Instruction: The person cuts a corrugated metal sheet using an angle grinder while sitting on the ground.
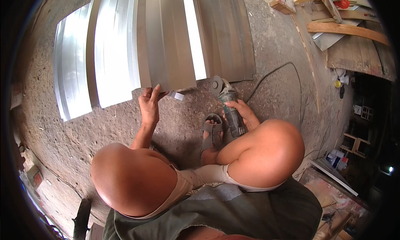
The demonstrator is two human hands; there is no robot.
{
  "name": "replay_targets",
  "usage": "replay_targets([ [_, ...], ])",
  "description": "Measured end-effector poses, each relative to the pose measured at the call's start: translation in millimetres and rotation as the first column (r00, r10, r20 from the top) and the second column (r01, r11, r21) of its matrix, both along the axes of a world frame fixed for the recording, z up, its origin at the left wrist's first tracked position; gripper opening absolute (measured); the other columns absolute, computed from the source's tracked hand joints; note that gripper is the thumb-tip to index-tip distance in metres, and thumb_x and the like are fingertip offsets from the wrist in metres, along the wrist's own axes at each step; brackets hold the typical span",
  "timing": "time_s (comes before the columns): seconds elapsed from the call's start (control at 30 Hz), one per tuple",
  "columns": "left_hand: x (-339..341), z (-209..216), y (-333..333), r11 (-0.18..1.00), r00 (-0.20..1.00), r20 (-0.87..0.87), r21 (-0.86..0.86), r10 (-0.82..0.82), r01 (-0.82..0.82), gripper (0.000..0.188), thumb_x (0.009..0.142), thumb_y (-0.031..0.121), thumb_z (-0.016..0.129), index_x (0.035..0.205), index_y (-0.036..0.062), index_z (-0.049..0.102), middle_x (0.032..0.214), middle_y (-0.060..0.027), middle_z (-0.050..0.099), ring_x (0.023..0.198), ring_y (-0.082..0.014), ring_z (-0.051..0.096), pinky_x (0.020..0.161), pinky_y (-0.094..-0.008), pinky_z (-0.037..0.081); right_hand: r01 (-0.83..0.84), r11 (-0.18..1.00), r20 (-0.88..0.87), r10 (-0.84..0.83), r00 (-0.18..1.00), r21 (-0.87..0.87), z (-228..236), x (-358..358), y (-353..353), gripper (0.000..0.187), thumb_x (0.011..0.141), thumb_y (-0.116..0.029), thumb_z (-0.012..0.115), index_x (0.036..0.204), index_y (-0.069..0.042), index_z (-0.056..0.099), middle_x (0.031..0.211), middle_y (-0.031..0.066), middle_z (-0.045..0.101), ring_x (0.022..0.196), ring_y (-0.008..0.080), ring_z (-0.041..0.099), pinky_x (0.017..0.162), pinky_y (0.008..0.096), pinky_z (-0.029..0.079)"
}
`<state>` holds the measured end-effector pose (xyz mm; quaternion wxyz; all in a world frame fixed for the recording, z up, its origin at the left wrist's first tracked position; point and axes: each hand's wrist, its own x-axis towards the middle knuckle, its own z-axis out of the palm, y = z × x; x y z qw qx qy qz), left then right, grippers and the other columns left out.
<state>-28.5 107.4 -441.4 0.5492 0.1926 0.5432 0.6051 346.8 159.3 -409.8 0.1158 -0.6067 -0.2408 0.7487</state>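
Observation:
A large ribbed metal roofing sheet (171, 40) lies on the concrete floor in front of me, shiny on its left and duller on its right. My left hand (149, 105) pinches its near edge, fingertips partly hidden. Beside those fingers a small bright metal strip (178, 96) sticks out below the edge; I cannot tell whether it is joined to the sheet. In my right hand (246, 113) is a green and black angle grinder (231, 108), gripped round its body. The grinder's grey disc (216, 85) is close to the sheet's near edge, right of the left hand. Whether it spins cannot be told.
The grinder's dark cord (273, 67) loops over the floor on the right. Wooden pieces (346, 29) are piled at the far right, with a thin wooden strip (306, 58) nearby. My sandalled foot (213, 131) is just below the grinder. A dark stick-like object (82, 219) stands lower left.

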Motion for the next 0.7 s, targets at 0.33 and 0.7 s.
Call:
replay_targets([
  [0.33, 2, 6, 2, 1.000, 1.000, 0.001, 0.009, 0.009, -0.009, 0.030, 0.106, 0.016, 0.064, 0.115, -0.0120, 0.068, 0.107, -0.0162, 0.073, 0.097, -0.0208, 0.073, 0.093, -0.0381, 0.065, -0.019, 0.999, 0.010, 0.018, 1.000, 0.047, -10, -5, -1, 0.034, 0.093, -0.029, 0.077, 0.107, 0.000, 0.065, 0.088, 0.0154, 0.073, 0.071, 0.0236, 0.074, 0.062, 0.0372, 0.063],
  [0.7, 4, 2, 3, 1.000, 1.000, 0.022, 0.014, 0.014, -0.014, 0.030, 0.105, 0.015, 0.064, 0.124, -0.0091, 0.066, 0.114, -0.0158, 0.073, 0.100, -0.0222, 0.072, 0.093, -0.0399, 0.064, -0.004, 0.999, 0.009, 0.003, 1.000, 0.034, -11, -8, 6, 0.033, 0.093, -0.029, 0.077, 0.107, -0.001, 0.065, 0.088, 0.0150, 0.073, 0.071, 0.0235, 0.074, 0.063, 0.0373, 0.063],
])
